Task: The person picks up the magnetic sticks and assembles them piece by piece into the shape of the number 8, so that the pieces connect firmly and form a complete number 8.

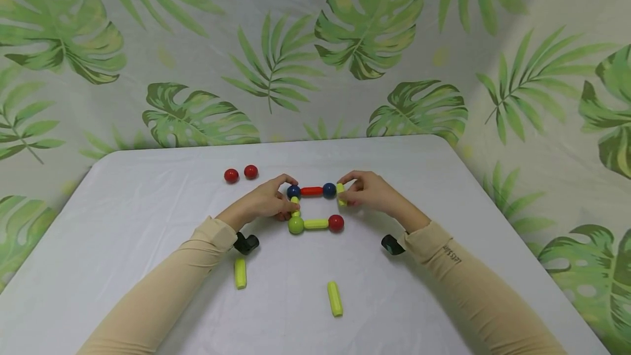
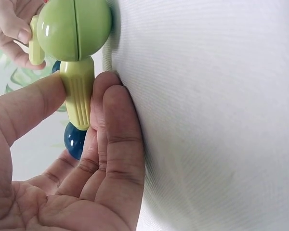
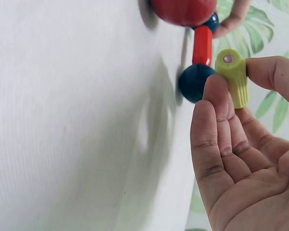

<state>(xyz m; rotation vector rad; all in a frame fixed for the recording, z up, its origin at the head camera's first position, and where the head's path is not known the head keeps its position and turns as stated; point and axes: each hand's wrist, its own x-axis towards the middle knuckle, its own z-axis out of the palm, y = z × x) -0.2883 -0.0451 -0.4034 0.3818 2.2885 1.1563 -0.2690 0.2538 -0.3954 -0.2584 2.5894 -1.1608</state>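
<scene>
My left hand (image 1: 268,199) pinches the yellow-green magnetic rod (image 2: 77,94) that joins a green ball (image 1: 296,225) to the left blue ball (image 1: 293,192). From that blue ball a red rod (image 1: 311,191) runs to the right blue ball (image 1: 329,190). Another yellow-green rod (image 1: 316,224) links the green ball with a red ball (image 1: 336,223), so the pieces form three sides of a square. Between thumb and fingers, my right hand (image 1: 367,193) holds a loose yellow-green rod (image 3: 233,79) beside the right blue ball; its end shows a small round metal magnet.
Two loose red balls (image 1: 241,173) lie behind the left hand. One yellow-green rod (image 1: 240,274) rests by the left forearm, and another rod (image 1: 334,299) lies nearer the front. Black wrist cameras (image 1: 393,245) hang under both cuffs. A leaf-patterned curtain (image 1: 276,70) stands behind the white table (image 1: 162,190).
</scene>
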